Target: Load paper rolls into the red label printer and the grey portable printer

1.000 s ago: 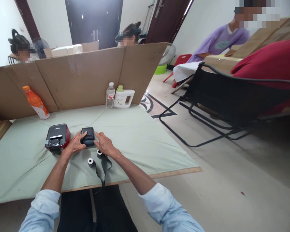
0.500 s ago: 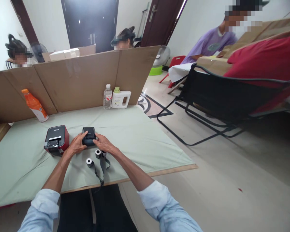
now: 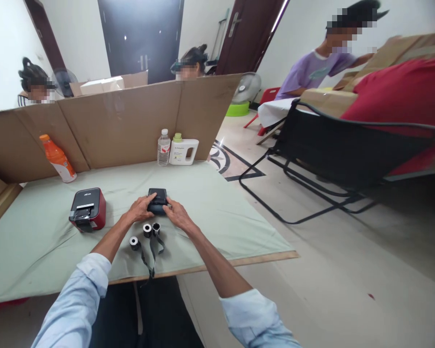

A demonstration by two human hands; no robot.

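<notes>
A small black box-shaped device (image 3: 157,196) rests on the cloth-covered table, held between both hands. My left hand (image 3: 140,209) grips its left side, a finger lying over the top. On the opposite side, my right hand (image 3: 176,211) has its fingers closed against the near right edge. Just in front of the hands stand three small rolls with white ends: a left roll (image 3: 134,243), a middle roll (image 3: 147,230) and a right roll (image 3: 156,228). Dark strips trail from them toward the table's front edge. A red and black printer-like machine (image 3: 88,209) sits to the left.
Along the upright cardboard panel (image 3: 123,125) stand an orange bottle (image 3: 58,158), a clear water bottle (image 3: 163,149) and a white jug (image 3: 183,151). A black folding chair (image 3: 329,145) is at the right. Other people sit behind the panel and at the right.
Both hands have shifted the black device to the right, away from the red and black machine. The right roll now shows more fully. The view has tilted slightly.
</notes>
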